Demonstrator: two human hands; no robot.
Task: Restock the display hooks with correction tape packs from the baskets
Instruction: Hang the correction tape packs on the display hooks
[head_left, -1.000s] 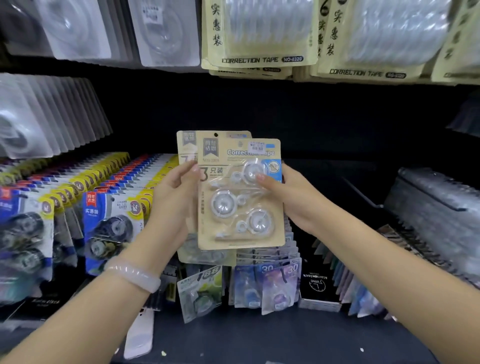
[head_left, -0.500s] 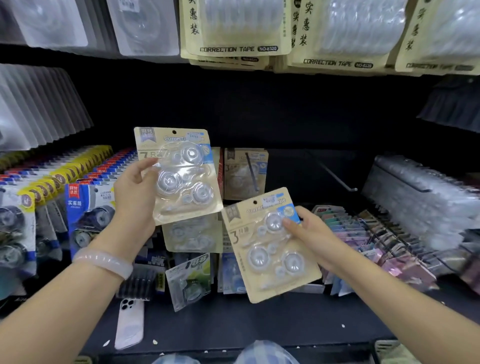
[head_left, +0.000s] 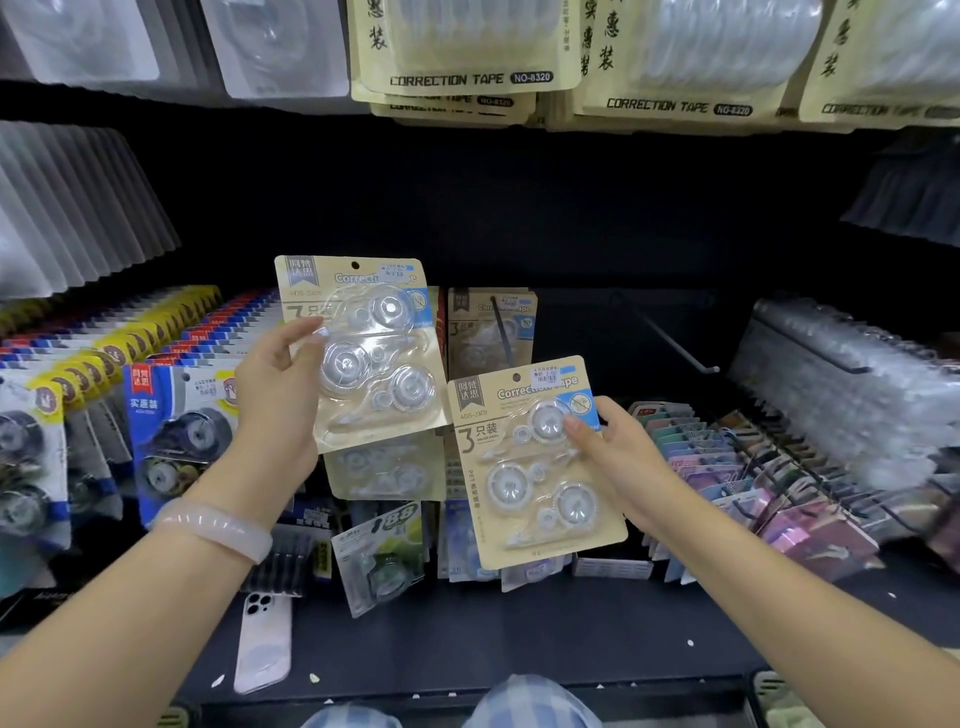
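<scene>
Kraft-card correction tape packs fill both hands: left hand (head_left: 275, 384) pinches one pack (head_left: 363, 353), right hand (head_left: 618, 457) another (head_left: 535, 467); we might miss the dim hook (head_left: 670, 338).

Left pack (head_left: 363, 353) sits higher, beside right pack (head_left: 535, 462).

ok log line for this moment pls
left hand: holds tan pack | right hand: holds second tan pack | bare hook: unfilled | phone: on shelf
</scene>
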